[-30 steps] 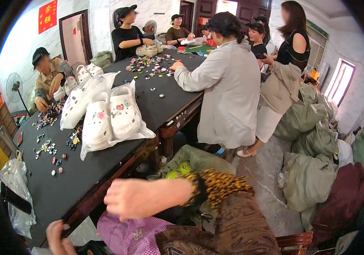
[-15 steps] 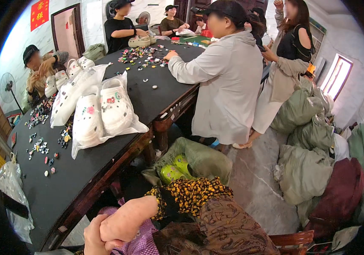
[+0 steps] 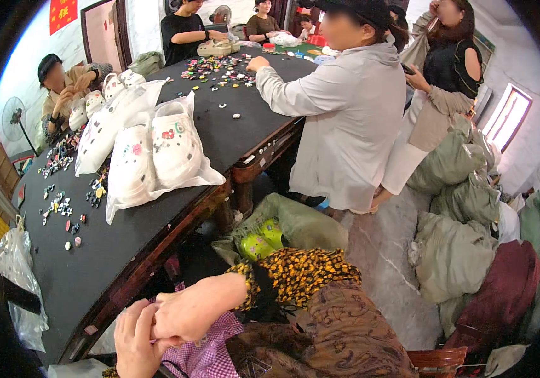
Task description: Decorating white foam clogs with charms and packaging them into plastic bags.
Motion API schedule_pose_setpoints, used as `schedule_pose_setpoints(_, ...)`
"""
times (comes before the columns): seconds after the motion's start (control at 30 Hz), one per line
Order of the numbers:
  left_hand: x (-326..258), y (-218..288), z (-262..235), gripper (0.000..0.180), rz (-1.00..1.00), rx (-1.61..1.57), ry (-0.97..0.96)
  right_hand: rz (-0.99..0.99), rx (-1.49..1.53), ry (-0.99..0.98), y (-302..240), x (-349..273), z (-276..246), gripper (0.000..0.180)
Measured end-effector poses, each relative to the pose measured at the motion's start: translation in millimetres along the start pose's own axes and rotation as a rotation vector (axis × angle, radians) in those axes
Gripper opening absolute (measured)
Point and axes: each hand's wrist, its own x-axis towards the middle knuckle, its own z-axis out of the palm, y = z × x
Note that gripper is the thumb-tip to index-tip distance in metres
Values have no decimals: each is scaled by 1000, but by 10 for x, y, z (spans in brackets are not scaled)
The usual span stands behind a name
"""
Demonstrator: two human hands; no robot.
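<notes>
Over my lap, at the lower left, my left hand [image 3: 135, 334] and my right hand [image 3: 185, 313] are clasped together. The left fingers bend up against the right hand's fingers, and the right fingertips are partly hidden behind the left hand. No object shows between them. Purple checked cloth [image 3: 204, 343] lies just beneath. Beyond, on the dark table [image 3: 125, 252], sit white clogs in clear plastic bags [image 3: 175, 148], dotted with small charms. Loose colourful charms [image 3: 59, 205] are scattered to their left.
A green sack [image 3: 301, 220] holding lime clogs [image 3: 260, 242] stands by the table's edge. A person in a pale jacket [image 3: 352, 126] leans over the table. Several stuffed sacks [image 3: 453, 252] line the right side. A clear plastic bag [image 3: 18, 277] hangs at the left edge.
The view has shifted slightly. My clasp has loosened a little, with the left fingers now straighter and higher against my right hand. The bagged clogs stay on the table.
</notes>
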Motion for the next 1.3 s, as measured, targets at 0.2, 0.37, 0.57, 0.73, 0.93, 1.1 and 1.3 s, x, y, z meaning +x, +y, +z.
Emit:
schedule_pose_setpoints(0.2, -194, -82, -412, 51, -68, 11, -3, 129, -323, -129, -60, -269, -371, 28)
schedule_pose_setpoints(0.37, -353, -377, -529, 37, -83, 114, 89, 215, -378, -35, -154, -676, -671, 33)
schedule_pose_setpoints(0.57, -867, -622, -903, 23, -328, 227, 181, 543, -467, 17, -589, -957, -986, 55)
schedule_pose_setpoints(0.73, -1180, -594, -1393, 19, -502, 273, 308, 866, -419, 49, -898, -1364, -1146, 51)
schedule_pose_setpoints(0.93, -1290, -593, -1747, 20, -616, 293, 240, 831, -458, -7, -968, -1069, -1261, 39)
schedule_pose_setpoints(1.1, -1021, -488, -1882, 34, -551, 234, -93, 945, -410, 66, -1172, -833, -1225, 39)
schedule_pose_setpoints(1.3, -575, -575, -1355, 33, -134, 411, -99, 817, -430, 45, -1142, -545, -1181, 39)
